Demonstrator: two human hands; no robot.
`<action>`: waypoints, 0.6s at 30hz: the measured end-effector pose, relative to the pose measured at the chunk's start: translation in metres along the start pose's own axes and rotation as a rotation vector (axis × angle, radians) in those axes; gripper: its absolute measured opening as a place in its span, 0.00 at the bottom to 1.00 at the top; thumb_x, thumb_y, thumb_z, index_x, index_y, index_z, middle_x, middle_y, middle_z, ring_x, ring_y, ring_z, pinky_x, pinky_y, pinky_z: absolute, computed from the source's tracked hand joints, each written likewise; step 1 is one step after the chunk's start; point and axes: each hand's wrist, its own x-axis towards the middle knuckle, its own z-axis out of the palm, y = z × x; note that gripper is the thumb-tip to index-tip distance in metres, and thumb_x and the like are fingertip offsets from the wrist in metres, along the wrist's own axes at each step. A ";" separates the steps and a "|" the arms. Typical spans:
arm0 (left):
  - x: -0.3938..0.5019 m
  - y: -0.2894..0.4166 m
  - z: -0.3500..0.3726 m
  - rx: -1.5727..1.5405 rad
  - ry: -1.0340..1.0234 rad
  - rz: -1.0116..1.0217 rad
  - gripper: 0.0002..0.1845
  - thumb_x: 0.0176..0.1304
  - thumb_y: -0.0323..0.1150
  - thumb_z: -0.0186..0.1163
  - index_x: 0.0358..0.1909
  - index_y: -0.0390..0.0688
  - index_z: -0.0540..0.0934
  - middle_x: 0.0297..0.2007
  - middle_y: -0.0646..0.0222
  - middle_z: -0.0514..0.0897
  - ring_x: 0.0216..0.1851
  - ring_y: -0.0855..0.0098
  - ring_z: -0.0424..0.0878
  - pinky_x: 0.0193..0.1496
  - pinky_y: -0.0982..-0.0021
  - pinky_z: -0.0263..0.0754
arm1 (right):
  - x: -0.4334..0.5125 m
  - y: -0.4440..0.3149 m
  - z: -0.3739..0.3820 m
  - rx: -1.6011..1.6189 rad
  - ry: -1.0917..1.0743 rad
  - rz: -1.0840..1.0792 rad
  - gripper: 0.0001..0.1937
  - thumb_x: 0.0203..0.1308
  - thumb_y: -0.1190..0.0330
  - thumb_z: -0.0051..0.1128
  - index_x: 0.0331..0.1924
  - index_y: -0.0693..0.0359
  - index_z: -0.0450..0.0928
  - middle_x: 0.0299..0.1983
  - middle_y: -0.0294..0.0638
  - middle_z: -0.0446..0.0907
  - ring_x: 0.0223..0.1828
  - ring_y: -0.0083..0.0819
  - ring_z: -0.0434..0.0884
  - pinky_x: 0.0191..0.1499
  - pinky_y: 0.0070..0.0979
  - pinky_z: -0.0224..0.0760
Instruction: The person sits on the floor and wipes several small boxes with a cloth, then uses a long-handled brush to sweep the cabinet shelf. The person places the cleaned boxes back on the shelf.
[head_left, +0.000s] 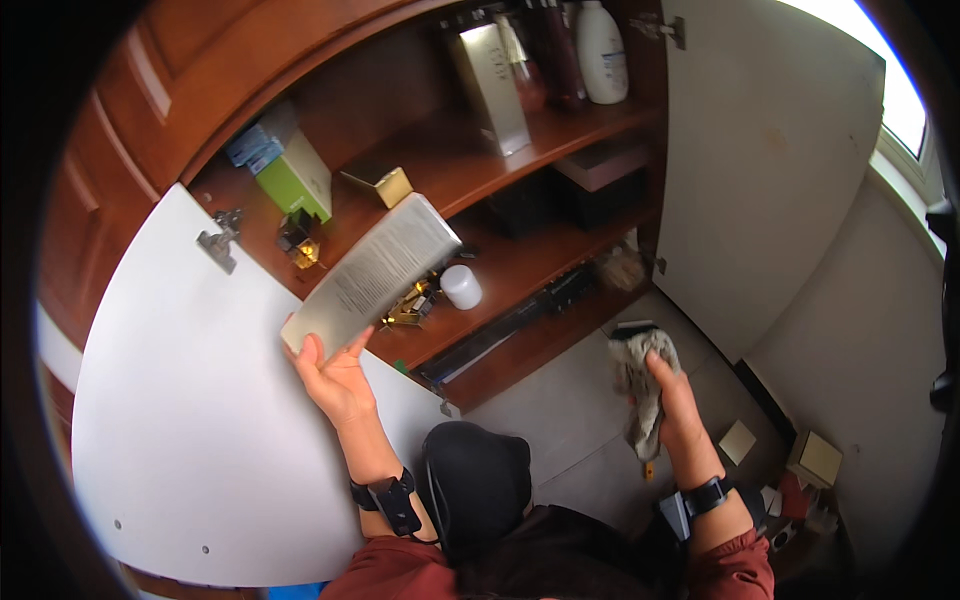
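Note:
My left hand (341, 379) holds the lower end of a long silver carton (379, 266), printed with fine text, tilted in front of the cabinet shelves. At its far end, a gold-coloured flap (394, 187) shows, though whether it belongs to this carton I cannot tell. My right hand (675, 401) grips a crumpled grey-white cloth (645, 367) above the floor tiles. A dark-edged piece sticks out at the cloth's top, too blurred to name. Behind the carton, a white jar (461, 286) and small gold-and-black items (412, 304) sit on the lower shelf.
Cabinet doors stand open, a white one (202, 420) at left and another (757, 150) at right. A green-and-white box (296, 180), a tall silver box (495, 90) and a white bottle (602, 56) occupy the upper shelf. Small boxes (815, 459) lie by the right wall.

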 end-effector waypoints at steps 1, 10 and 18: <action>-0.005 -0.006 0.001 -0.082 -0.135 -0.130 0.27 0.61 0.39 0.54 0.62 0.45 0.66 0.55 0.59 0.75 0.59 0.56 0.74 0.51 0.50 0.79 | 0.001 -0.007 0.001 0.000 0.000 -0.016 0.23 0.67 0.51 0.52 0.58 0.58 0.73 0.49 0.39 0.81 0.45 0.29 0.82 0.37 0.25 0.74; -0.084 -0.143 0.062 -0.068 -0.638 -0.737 0.22 0.63 0.40 0.60 0.55 0.45 0.66 0.49 0.69 0.73 0.53 0.71 0.72 0.60 0.62 0.67 | -0.027 -0.018 0.006 0.143 -0.149 -0.186 0.27 0.56 0.62 0.67 0.58 0.67 0.73 0.51 0.42 0.78 0.52 0.29 0.77 0.56 0.27 0.70; -0.150 -0.177 0.086 -0.027 -0.694 -1.150 0.39 0.67 0.70 0.39 0.58 0.44 0.73 0.47 0.66 0.79 0.49 0.70 0.78 0.54 0.69 0.73 | -0.026 0.009 0.002 -0.508 -0.061 -0.572 0.23 0.62 0.57 0.61 0.53 0.66 0.75 0.52 0.47 0.74 0.53 0.36 0.76 0.55 0.28 0.69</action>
